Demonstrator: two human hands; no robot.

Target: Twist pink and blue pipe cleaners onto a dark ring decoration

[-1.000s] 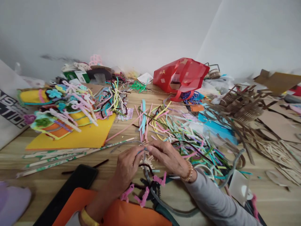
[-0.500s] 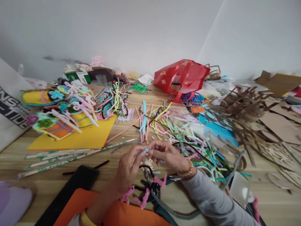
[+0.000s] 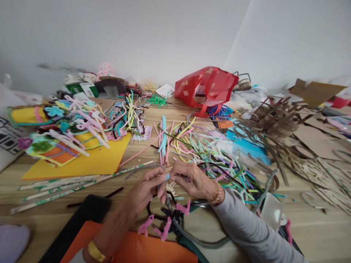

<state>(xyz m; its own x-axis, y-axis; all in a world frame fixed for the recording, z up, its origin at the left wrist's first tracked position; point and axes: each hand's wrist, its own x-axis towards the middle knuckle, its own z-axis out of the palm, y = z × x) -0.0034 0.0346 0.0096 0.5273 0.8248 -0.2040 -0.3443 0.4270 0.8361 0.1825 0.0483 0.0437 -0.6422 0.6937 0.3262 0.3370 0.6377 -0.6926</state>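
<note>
A pale blue pipe cleaner [image 3: 167, 177] is pinched at the fingertips of the left hand [image 3: 144, 193] and right hand [image 3: 192, 180], held together above a wooden table [image 3: 315, 226]; a heap of coloured pipe cleaners [image 3: 211, 164] is spread just beyond; the small lettering on a red bag [image 3: 204, 87] is unreadable.

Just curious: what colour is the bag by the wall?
The bag is red with gold marks, in the head view.

The blue pipe cleaner [image 3: 167, 176] — pinched between the fingertips [image 3: 175, 174] — is mostly hidden.
</note>
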